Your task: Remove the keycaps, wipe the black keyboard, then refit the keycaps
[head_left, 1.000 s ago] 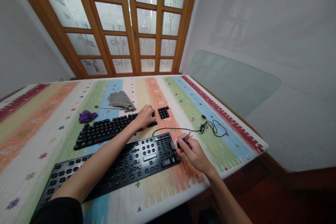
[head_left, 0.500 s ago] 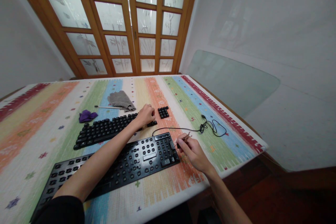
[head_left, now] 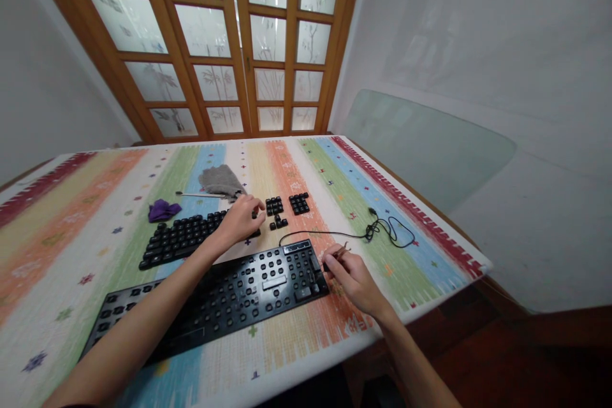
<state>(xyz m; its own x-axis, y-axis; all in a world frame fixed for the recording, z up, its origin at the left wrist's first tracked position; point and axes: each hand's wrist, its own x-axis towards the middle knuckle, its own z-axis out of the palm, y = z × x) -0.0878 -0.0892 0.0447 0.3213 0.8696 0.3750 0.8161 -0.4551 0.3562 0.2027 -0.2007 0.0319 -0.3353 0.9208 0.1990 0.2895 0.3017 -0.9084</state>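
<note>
Probably a home; wooden frosted-glass doors (head_left: 248, 44), striped tablecloth (head_left: 363, 204).

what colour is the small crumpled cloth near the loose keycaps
Purple cloth, seen in the head view.

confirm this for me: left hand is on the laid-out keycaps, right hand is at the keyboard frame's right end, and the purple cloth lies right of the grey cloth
One thing is wrong: in the head view the purple cloth lies left of the grey cloth, not right. The rest holds: the left hand is on the keycaps, and the right hand is at the right end of the keyboard frame.
</note>
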